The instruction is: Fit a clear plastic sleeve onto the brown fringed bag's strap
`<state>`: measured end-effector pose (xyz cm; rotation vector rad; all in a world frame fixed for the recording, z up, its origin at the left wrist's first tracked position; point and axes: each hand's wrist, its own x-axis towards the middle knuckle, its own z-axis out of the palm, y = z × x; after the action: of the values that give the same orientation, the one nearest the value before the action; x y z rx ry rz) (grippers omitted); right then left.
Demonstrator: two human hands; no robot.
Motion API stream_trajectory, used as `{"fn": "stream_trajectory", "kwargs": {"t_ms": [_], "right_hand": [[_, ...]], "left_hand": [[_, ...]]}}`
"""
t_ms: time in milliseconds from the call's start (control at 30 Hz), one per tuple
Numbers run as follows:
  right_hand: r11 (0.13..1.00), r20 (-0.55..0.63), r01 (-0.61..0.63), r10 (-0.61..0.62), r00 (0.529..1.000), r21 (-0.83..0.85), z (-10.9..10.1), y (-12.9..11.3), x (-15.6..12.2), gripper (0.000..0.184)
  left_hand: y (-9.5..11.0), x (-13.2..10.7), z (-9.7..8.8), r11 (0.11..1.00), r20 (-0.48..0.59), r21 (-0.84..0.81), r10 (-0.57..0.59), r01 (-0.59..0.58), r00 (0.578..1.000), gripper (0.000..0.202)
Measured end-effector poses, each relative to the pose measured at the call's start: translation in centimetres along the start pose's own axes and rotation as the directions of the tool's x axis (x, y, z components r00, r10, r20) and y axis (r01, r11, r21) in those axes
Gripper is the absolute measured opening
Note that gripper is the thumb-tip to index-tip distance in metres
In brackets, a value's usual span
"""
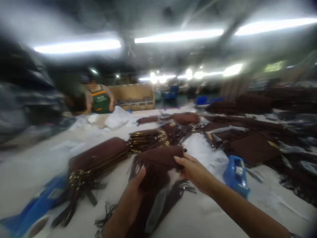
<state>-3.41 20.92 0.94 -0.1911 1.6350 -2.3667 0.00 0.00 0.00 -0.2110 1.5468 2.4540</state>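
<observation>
A brown fringed piece (158, 165) lies in front of me on the white table (205, 211), and both hands hold it. My left hand (132, 193) grips its near lower edge, with the thumb pressed on top. My right hand (194, 172) closes on its right edge, fingers curled over the top. Dark fringe hangs down below the piece between my arms. The picture is blurred by motion.
A long stack of brown pieces with gold trim (104, 157) lies to the left. More brown pieces (250, 145) cover the table's right side. A blue packet (236, 175) sits by my right wrist. Blue plastic (37, 206) lies near left. A person in a green apron (100, 99) stands at the far end.
</observation>
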Motion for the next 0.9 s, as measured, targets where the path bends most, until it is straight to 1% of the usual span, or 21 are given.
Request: {"fn": "stream_trajectory", "kwargs": {"t_ms": [33, 100, 167, 200, 233, 300, 367, 433, 500, 600, 667, 700, 767, 833, 900], "right_hand": [[0.999, 0.051, -0.052, 0.053, 0.997, -0.014, 1.3, 0.8, -0.2, 0.037], [0.984, 0.100, -0.152, 0.161, 0.982, -0.089, 3.0, 2.4, -0.3, 0.039], [0.954, 0.124, -0.233, 0.259, 0.958, -0.188, 3.7, 3.8, 0.0, 0.043], [0.939, 0.137, -0.254, 0.290, 0.947, -0.233, 3.8, 4.4, 0.3, 0.045], [0.927, 0.153, -0.253, 0.302, 0.941, -0.275, 3.7, 5.0, 0.6, 0.047], [0.914, 0.179, -0.196, 0.273, 0.945, -0.356, 3.7, 6.1, 1.3, 0.051], [0.903, 0.179, -0.139, 0.228, 0.957, -0.407, 3.9, 6.8, 1.9, 0.053], [0.903, 0.163, -0.160, 0.242, 0.957, -0.399, 4.4, 7.2, 2.4, 0.054], [0.907, 0.154, -0.221, 0.291, 0.944, -0.357, 4.9, 7.6, 2.6, 0.056], [0.898, 0.135, -0.306, 0.361, 0.923, -0.315, 5.2, 8.2, 2.5, 0.057], [0.911, 0.126, -0.349, 0.381, 0.916, -0.221, 5.3, 8.8, 2.4, 0.055], [0.923, 0.122, -0.361, 0.377, 0.918, -0.136, 5.3, 9.1, 2.3, 0.053], [0.936, 0.108, -0.344, 0.335, 0.936, 0.077, 5.7, 9.5, 2.1, 0.045], [0.922, 0.063, -0.300, 0.293, 0.954, 0.244, 6.1, 9.4, 1.9, 0.035], [0.929, 0.018, -0.237, 0.242, 0.970, 0.284, 6.1, 8.5, 1.6, 0.028]], "left_hand": [[0.3, 0.2, 0.0, 0.998, -0.014, -0.057, -0.006, 0.005, 1.000, 0.040], [0.4, 0.8, -0.4, 0.991, -0.077, -0.133, -0.024, 0.013, 0.997, 0.038], [0.2, 1.2, -1.8, 0.991, -0.180, -0.131, -0.049, 0.026, 0.982, 0.039], [-0.1, 1.3, -2.7, 0.993, -0.228, -0.113, -0.059, 0.034, 0.972, 0.039], [-0.3, 1.2, -3.7, 0.995, -0.265, -0.096, -0.064, 0.039, 0.962, 0.039], [-0.7, 1.0, -5.6, 0.995, -0.314, -0.078, -0.077, 0.055, 0.946, 0.038], [-0.8, 0.7, -7.0, 0.995, -0.321, -0.070, -0.092, 0.073, 0.943, 0.034], [-0.9, 0.4, -7.6, 0.994, -0.298, -0.070, -0.106, 0.089, 0.949, 0.033], [-0.8, 0.2, -7.7, 0.991, -0.273, -0.081, -0.122, 0.104, 0.954, 0.033], [-0.8, -0.1, -7.7, 0.983, -0.261, -0.115, -0.167, 0.141, 0.951, 0.031], [-0.9, -0.2, -7.7, 0.976, -0.238, -0.122, -0.203, 0.178, 0.950, 0.028], [-1.0, -0.2, -7.6, 0.974, -0.225, -0.116, -0.216, 0.194, 0.950, 0.027], [-1.2, -0.1, -7.3, 0.970, -0.200, -0.094, -0.239, 0.225, 0.950, 0.024], [-1.2, -0.2, -6.6, 0.967, -0.189, -0.067, -0.255, 0.247, 0.948, 0.022], [-1.0, -0.4, -5.6, 0.975, -0.176, -0.044, -0.222, 0.218, 0.959, 0.024]]}}
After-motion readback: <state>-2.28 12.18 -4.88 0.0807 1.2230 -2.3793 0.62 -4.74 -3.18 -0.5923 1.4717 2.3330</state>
